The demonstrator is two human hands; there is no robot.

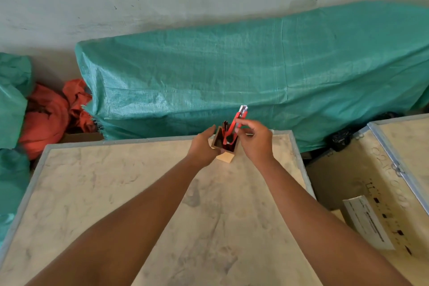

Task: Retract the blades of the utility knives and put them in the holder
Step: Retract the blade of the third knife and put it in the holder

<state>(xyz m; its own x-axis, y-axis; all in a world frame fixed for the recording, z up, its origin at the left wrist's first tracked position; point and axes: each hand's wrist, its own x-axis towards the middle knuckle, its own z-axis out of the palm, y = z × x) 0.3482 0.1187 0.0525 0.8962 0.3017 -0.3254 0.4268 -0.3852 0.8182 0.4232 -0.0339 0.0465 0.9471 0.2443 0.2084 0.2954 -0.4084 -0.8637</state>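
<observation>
A pale wooden crate top (144,193) carries the holder (226,144) at its far edge, before a green tarp (232,72). The left hand (204,146) wraps the holder's left side, while the right hand (255,139), just right of it, pinches a red utility knife (238,121). The knife stands nearly upright, lower end inside the holder, metal tip uppermost; its blade seems retracted, though blur hinders certainty.

The utility knife (239,121) pinched in my right-hand fingers (243,122) has a glossy red plastic body with a bright, shiny metal tip, and the holder (220,140) my left hand (204,146) steadies looks like matt brown wood on a pale raw block. Under them the counter (139,193) is a matt, mottled beige board, edged in dull grey metal. At twelve o'clock lies a woven green tarpaulin (232,65) with a faint plastic sheen, and at ten o'clock some crumpled orange cloth (51,114).
</observation>
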